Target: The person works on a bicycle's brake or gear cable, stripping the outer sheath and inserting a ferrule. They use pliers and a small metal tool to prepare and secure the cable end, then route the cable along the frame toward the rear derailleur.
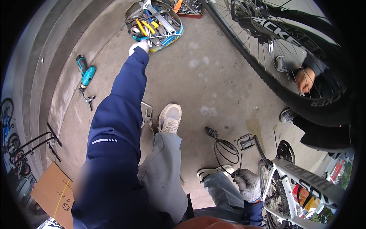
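Observation:
My left hand (139, 47), in a white glove, reaches far forward to the near rim of a tool container (182, 32) heaped with wrenches, pliers and other hand tools. Its fingertips are at the teal handle (140, 38) of what looks like a screwdriver, whose long thin shaft lies across the tools. The fingers are mostly hidden, so their grip does not show. Low on the right, my right hand (247, 184), in a grey glove, pinches a thin black cable (216, 152). The cable runs in loose loops to a small black bike part (211, 132) on the ground.
A teal cordless drill (87, 76) lies left near the curb. A white bicycle frame (297, 171) with its pedal (246, 142) stands close right. At upper right is a large bike wheel (263, 74), another person's hand (305, 80) behind its spokes. Cardboard (53, 192) lies lower left.

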`<state>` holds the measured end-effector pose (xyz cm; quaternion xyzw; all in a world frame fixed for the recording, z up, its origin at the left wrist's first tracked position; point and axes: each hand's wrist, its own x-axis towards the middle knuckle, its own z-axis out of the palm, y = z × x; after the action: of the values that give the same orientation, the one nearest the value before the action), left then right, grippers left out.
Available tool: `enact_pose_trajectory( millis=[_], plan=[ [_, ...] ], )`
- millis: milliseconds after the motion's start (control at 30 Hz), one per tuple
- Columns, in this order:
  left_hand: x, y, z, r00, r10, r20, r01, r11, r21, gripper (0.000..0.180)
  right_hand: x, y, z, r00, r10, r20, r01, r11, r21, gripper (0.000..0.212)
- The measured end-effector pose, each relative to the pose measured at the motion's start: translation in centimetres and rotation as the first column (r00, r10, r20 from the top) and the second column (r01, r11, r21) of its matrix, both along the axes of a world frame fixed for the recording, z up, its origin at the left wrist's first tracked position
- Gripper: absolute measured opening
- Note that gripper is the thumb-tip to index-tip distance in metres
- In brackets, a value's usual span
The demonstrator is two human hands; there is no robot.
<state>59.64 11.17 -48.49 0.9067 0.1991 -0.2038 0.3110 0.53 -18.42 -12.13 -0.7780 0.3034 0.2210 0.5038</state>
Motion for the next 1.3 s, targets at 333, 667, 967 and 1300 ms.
enact_pose_trajectory(
  millis=[333,667,967,1300],
  plan=[
    [-4.1,15.9,-3.6,0.828,-0.561,0.009,0.454,0.679,0.577,0.041,4.8,-1.0,0.4,0.977,0.191,0.096,-0.188,0.982,-0.032,0.014],
    [-11.6,25.7,13.9,0.836,-0.166,-0.523,0.257,0.960,0.107,0.044,3.7,-1.1,0.4,0.979,0.190,0.068,-0.188,0.982,-0.035,0.013],
    [1.8,-13.0,7.0,0.320,-0.725,0.610,0.635,0.642,0.430,0.057,7.2,-1.4,-3.1,0.954,0.284,0.091,-0.285,0.959,-0.003,0.014],
    [4.4,-13.6,5.7,0.366,-0.896,0.251,0.631,0.437,0.640,0.036,6.1,-2.0,-3.2,0.967,0.249,0.060,-0.249,0.968,-0.021,0.016]
  ],
)
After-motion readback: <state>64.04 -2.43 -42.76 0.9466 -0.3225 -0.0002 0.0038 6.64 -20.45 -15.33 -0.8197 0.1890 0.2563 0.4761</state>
